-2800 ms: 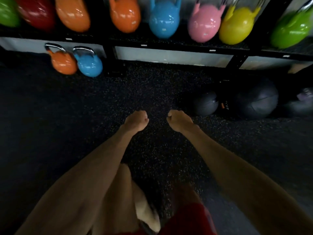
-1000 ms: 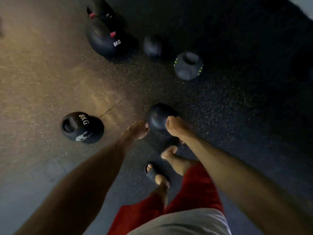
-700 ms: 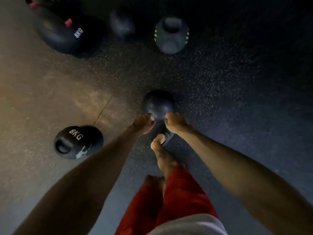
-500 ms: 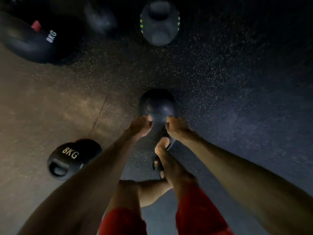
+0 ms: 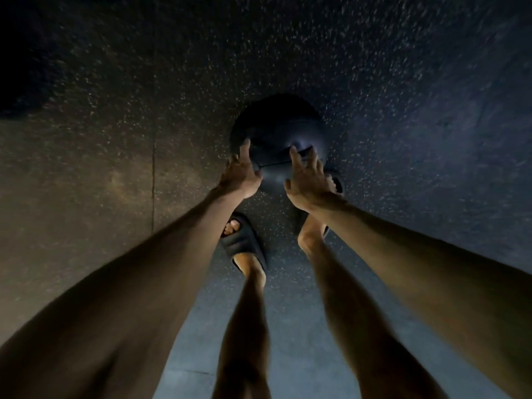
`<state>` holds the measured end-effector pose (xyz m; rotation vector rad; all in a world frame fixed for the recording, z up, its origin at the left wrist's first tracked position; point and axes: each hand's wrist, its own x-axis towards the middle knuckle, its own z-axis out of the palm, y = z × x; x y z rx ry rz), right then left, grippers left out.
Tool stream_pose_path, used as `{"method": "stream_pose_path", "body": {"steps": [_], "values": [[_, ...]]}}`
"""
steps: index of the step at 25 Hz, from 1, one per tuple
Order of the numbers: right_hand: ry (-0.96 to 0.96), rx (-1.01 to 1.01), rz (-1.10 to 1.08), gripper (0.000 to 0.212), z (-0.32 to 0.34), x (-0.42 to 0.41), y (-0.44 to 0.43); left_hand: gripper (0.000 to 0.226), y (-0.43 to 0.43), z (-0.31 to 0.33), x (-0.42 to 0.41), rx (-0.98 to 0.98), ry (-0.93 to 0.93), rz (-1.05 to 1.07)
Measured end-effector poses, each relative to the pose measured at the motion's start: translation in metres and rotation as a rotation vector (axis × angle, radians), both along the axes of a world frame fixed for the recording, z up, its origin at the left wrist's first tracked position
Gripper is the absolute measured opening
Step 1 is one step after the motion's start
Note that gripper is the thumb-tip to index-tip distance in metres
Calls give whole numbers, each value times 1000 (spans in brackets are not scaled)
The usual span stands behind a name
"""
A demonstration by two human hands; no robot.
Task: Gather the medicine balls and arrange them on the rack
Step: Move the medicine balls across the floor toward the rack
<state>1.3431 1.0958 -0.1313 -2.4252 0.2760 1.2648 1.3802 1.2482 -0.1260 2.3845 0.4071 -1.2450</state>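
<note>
A dark round medicine ball [image 5: 280,131] lies on the speckled rubber floor straight ahead of me. My left hand [image 5: 240,175] reaches to its left side, fingers stretched out along the ball's edge. My right hand [image 5: 306,180] reaches to its right side with fingers spread and the fingertips at the ball's near surface. Neither hand is curled round the ball. The ball's underside and far side are hidden in shadow. The rack is out of view.
My two feet in dark slide sandals, the left sandal [image 5: 244,243] and the right foot [image 5: 313,228], stand just behind the ball. The dark speckled floor [image 5: 115,110] has a seam [image 5: 152,180] running on the left. The scene is dim.
I have bent down closer to the ball. The other balls, including the 8KG one, have left the view. Both hands have opened from loose fists and reached the ball's sides.
</note>
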Motion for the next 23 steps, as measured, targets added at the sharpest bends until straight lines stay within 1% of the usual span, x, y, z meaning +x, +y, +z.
{"method": "stream_pose_path", "body": {"steps": [2,4,5,8,10,11,13,15,16,17,19,20,21,23], "values": [[-24,-24,-32,90,-12,-4,8,88,0,-18,0,-20,-48,-56],[-80,-13,-104,97,-18,0,9,88,0,-23,-2,-67,-157,-117],[-105,-1,-170,96,-21,6,6,87,1,-21,-3,-95,-229,-158],[-130,19,-449,83,-33,36,-18,84,4,-17,3,-201,-410,-342],[-109,11,-583,79,-44,59,-45,88,-6,-22,19,-251,-425,-449],[-97,11,-628,78,-49,71,-62,93,-16,-26,30,-239,-404,-433],[-89,15,-743,75,-59,92,-97,100,-47,-32,52,-204,-331,-316],[-111,3,-880,67,-64,103,-123,101,-78,-36,69,-211,-306,-283],[-165,-8,-896,64,-64,104,-132,99,-96,-37,80,-207,-322,-303],[-255,-24,-858,62,-62,99,-135,97,-113,-38,92,-194,-349,-325],[-484,-66,-676,65,-51,79,-127,89,-148,-39,121,-169,-402,-315],[-556,-79,-571,69,-47,68,-121,85,-166,-40,136,-164,-420,-292],[-581,-85,-511,74,-47,61,-117,80,-182,-42,149,-166,-443,-263],[-568,-61,-530,79,-52,72,-126,70,-199,-45,166,-201,-508,-220]]}}
